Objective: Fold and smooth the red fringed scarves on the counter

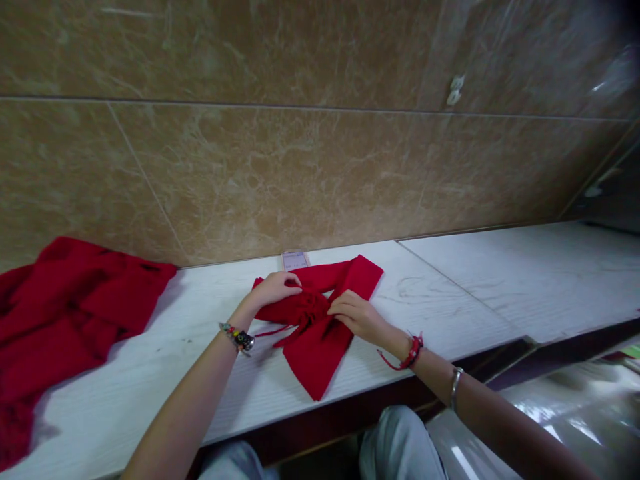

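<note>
A red piece of cloth (319, 360), looped at the top with a gathered middle and a pointed lower end, lies on the white bench top. My left hand (277, 291) is at its upper left, fingers curled and closed on the fabric beside the gathers. On the other side, my right hand (357, 316) pinches the cloth just right of the gathered middle. Its fingertips are close together, and what lies under them is hidden. A thin red strip (273, 331) sticks out to the left below my left hand.
A large heap of red fabric (80, 313) covers the left end of the white bench top (450, 287). A phone-like flat object (295, 260) leans or lies by the tiled wall (300, 173), partly behind the cloth. The bench's front edge runs above my knees.
</note>
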A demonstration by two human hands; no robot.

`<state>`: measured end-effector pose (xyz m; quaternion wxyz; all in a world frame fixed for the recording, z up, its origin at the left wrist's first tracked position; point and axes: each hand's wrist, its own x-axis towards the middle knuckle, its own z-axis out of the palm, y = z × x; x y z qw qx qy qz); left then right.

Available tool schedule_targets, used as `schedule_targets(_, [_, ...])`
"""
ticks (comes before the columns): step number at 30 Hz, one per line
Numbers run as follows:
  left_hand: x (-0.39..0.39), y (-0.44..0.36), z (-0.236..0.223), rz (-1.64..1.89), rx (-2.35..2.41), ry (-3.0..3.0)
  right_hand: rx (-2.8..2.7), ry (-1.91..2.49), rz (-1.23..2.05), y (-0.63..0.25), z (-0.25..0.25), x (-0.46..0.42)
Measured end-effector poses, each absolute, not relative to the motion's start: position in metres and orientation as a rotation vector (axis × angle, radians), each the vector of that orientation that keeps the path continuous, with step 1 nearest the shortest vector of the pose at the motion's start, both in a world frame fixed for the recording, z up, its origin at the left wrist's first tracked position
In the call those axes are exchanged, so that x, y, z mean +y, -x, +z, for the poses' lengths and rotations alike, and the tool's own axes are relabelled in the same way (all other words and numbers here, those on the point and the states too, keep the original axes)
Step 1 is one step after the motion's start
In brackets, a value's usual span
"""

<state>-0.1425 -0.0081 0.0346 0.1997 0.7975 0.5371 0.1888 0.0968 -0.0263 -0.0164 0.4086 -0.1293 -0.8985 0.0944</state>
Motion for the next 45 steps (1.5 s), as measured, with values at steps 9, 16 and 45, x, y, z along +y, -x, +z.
schedule_targets(9, [-0.025,0.134,0.03,0.714,1.221,-1.943,-2.364,0.49,0.281,-0.076,0.015,-0.011])
schedule_targets(16, [-0.028,0.118,0.015,0.659,1.214,-1.812,-2.344,0.585,0.355,-0.065,0.025,0.005])
schedule_targets(45, [-0.035,0.123,0.017,0.484,1.404,-1.914,-2.073,1.574,0.188,-0.075,-0.024,-0.097])
